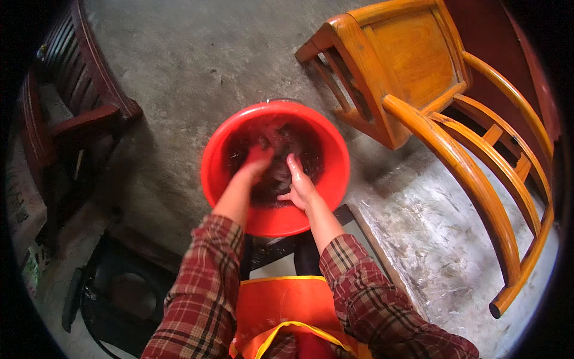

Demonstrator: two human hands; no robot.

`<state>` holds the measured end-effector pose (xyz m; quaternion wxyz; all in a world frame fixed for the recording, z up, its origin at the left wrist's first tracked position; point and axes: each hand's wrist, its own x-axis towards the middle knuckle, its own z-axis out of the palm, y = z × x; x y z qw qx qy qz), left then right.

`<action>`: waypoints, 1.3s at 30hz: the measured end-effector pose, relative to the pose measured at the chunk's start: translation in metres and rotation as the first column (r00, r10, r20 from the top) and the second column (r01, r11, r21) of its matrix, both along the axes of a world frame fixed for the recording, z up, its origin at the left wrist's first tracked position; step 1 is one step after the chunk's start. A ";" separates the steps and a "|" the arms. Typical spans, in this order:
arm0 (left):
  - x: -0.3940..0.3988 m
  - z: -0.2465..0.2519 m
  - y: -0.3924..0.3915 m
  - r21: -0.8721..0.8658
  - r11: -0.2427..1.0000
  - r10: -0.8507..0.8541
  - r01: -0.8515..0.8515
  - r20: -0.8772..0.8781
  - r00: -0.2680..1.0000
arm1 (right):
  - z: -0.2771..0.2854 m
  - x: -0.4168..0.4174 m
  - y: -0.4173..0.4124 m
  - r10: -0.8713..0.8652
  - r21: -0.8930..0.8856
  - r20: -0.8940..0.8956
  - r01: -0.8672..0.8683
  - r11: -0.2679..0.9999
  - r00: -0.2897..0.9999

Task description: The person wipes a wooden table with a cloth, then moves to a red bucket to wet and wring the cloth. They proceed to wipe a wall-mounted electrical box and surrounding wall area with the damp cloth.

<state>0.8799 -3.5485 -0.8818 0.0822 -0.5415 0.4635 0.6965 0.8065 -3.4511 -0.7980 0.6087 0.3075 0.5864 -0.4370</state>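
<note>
A red plastic basin stands before me, with dark, splashing contents inside; whether this is only water or also dark cloth, I cannot tell. My left hand reaches into the left half of the basin. Motion blurs its fingers, and their tips merge with the dark contents. Over the right half is my right hand, wet and shiny, its thumb and fingers apart. Nothing shows in its grasp. Both forearms come out of rolled plaid sleeves.
A yellow-brown wooden chair stands at the right, its curved rails reaching down the side. At the left is a dark wooden slatted chair. A black seat-like object lies lower left. An orange apron covers my lap. The floor is grey concrete.
</note>
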 end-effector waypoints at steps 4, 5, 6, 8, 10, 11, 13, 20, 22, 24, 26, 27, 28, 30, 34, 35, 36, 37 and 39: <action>-0.011 0.068 0.043 0.106 0.991 -0.062 0.087 -0.221 0.973 | -0.098 -0.024 0.041 -0.100 -0.612 0.500 0.433 0.661 0.860; -0.014 0.088 0.049 -0.084 0.991 -0.126 0.105 -0.290 0.949 | -0.121 -0.021 0.046 -0.098 -0.645 0.543 0.488 0.588 0.834; -0.019 0.106 0.056 -0.158 0.967 -0.231 0.198 -0.233 0.945 | -0.136 -0.020 0.049 -0.086 -0.673 0.584 0.541 0.504 0.807; -0.038 0.127 0.047 -0.082 0.952 -0.297 0.295 -0.023 0.955 | -0.119 0.000 0.061 -0.212 -0.578 0.357 0.393 0.715 0.910; -0.038 0.092 0.036 -0.207 0.961 -0.111 0.180 0.308 0.945 | -0.062 0.006 0.029 -0.274 -0.296 0.169 0.314 0.902 0.947; -0.031 0.074 0.025 -0.270 0.957 -0.010 0.109 0.343 0.939 | -0.025 0.005 0.003 -0.296 -0.070 0.098 0.303 0.950 0.950; -0.033 0.034 0.003 -0.477 0.841 -0.100 0.256 0.328 0.939 | -0.041 0.012 0.022 0.012 -0.128 -0.107 -0.026 0.991 0.994; 0.030 -0.065 -0.019 -0.525 0.753 -0.265 0.398 0.312 0.913 | 0.004 0.000 0.025 0.209 0.019 -0.109 -0.208 0.978 0.972; -0.008 -0.033 0.001 -0.326 0.924 -0.143 0.201 0.192 0.971 | 0.007 -0.008 0.017 0.057 0.067 -0.024 -0.056 0.996 0.998; -0.019 0.025 0.024 -0.028 0.998 -0.059 0.055 -0.160 0.985 | -0.024 -0.009 0.021 -0.145 -0.068 0.057 0.149 0.987 0.988; -0.018 0.067 0.048 -0.018 0.983 -0.181 0.180 -0.053 0.982 | -0.047 -0.007 0.021 -0.332 -0.253 0.146 0.359 0.898 0.932; -0.007 0.077 0.070 -0.361 0.922 -0.196 0.141 -0.122 0.973 | -0.030 -0.010 0.007 -0.394 -0.296 0.164 0.426 0.855 0.904; -0.014 0.111 0.068 -0.269 0.953 -0.166 0.141 -0.071 0.984 | -0.031 -0.012 0.008 -0.424 -0.306 0.174 0.458 0.835 0.889; -0.027 0.143 0.062 -0.077 0.980 -0.186 0.183 -0.032 0.982 | -0.046 -0.002 0.019 -0.435 -0.303 0.211 0.482 0.822 0.875; -0.053 0.071 0.028 -0.304 0.916 -0.173 0.263 0.291 0.941 | -0.099 0.026 0.064 -0.409 -0.274 0.274 0.478 0.834 0.870; -0.037 0.038 0.011 -0.279 0.910 -0.168 0.307 0.428 0.888 | -0.071 0.033 0.040 -0.073 -0.098 0.088 0.081 0.992 0.993; -0.032 0.024 -0.001 -0.445 0.839 -0.133 0.312 0.388 0.912 | -0.050 0.033 0.030 -0.186 -0.144 0.064 0.193 0.971 0.981; -0.024 0.014 -0.011 -0.601 0.738 -0.109 0.307 0.343 0.933 | -0.028 0.030 0.023 -0.302 -0.198 0.044 0.305 0.931 0.952; -0.011 -0.002 -0.026 -0.551 0.707 -0.310 0.443 0.322 0.894 | -0.001 0.010 0.013 -0.233 -0.199 -0.032 0.222 0.955 0.972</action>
